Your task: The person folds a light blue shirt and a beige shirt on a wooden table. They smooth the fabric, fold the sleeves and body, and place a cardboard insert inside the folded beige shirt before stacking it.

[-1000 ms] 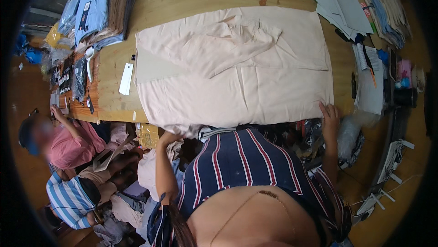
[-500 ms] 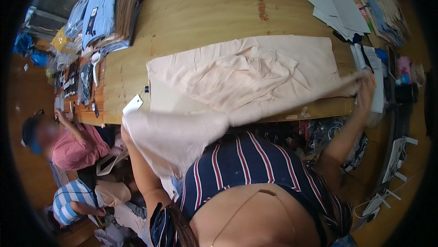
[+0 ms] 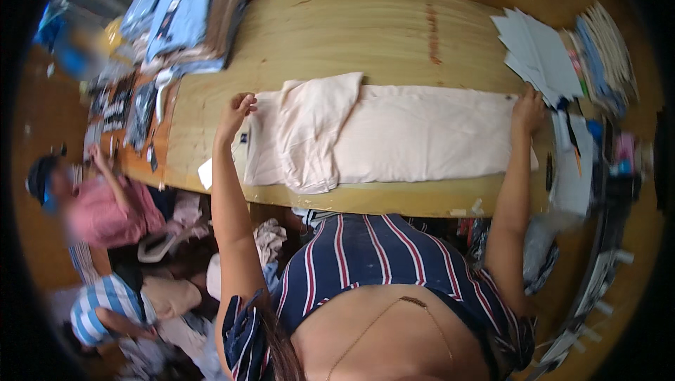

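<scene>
A pale pink garment (image 3: 429, 135) lies lengthwise across the table in front of me, mostly flat. Towards its left end a loose, wrinkled part (image 3: 316, 135) is folded over the rest. My left hand (image 3: 238, 115) is at the far left corner, its fingers curled in a pinch against the cloth edge. At the opposite end my right hand (image 3: 529, 108) has its fingers closed over the far right corner. A white hang tag (image 3: 205, 173) sits beside the garment's left end, below a small dark label (image 3: 244, 137).
Folded blue and beige garments (image 3: 186, 18) are stacked at the far left. White sheets (image 3: 538, 50) and another stack of folded clothes (image 3: 608, 57) occupy the far right. Two people (image 3: 112, 205) are at the left. Packaged items (image 3: 140, 113) lie on the table's left end.
The lifted front part of the garment has come down onto the table and lies flatter. My left hand has moved away from me to the far left corner; my right hand has moved left and farther away.
</scene>
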`<control>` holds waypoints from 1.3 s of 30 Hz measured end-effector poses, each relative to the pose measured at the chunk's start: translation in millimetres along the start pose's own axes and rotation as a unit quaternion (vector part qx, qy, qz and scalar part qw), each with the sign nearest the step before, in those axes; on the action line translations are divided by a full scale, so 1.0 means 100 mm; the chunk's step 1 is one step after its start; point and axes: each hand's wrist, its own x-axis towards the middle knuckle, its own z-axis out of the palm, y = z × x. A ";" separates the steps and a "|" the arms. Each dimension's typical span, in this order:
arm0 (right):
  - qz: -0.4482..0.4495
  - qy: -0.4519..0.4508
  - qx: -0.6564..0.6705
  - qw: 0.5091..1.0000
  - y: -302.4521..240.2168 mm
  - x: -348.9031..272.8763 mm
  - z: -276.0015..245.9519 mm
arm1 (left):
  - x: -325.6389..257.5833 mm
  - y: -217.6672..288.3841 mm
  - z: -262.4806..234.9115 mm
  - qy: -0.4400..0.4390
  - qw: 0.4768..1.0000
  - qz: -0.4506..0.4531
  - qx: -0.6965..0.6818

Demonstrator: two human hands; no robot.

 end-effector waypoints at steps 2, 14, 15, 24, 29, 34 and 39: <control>-0.157 0.037 0.118 0.980 -0.57 -0.15 -0.37 | -0.34 0.06 -0.19 0.047 0.971 0.021 0.232; -0.209 -0.509 0.601 0.580 -3.35 -0.73 -0.84 | -1.38 -0.40 0.14 0.118 0.908 0.163 0.368; -0.239 -0.398 0.537 0.704 -3.48 -0.37 -0.76 | -1.39 -0.48 0.12 0.140 0.908 0.164 0.359; -0.115 -0.576 0.514 0.625 -3.70 1.63 1.78 | -1.32 -0.40 0.20 0.179 0.920 0.183 0.295; -0.201 -0.502 0.487 0.686 -3.66 1.74 2.05 | -1.16 -0.55 0.30 0.186 0.928 0.174 0.271; -0.184 -0.359 0.639 0.656 -3.75 1.43 0.56 | -1.23 -0.37 0.33 0.149 0.944 0.095 0.278; -0.186 -0.236 0.706 0.642 -2.07 1.20 -1.07 | -1.25 -0.17 0.31 0.159 0.913 0.148 0.344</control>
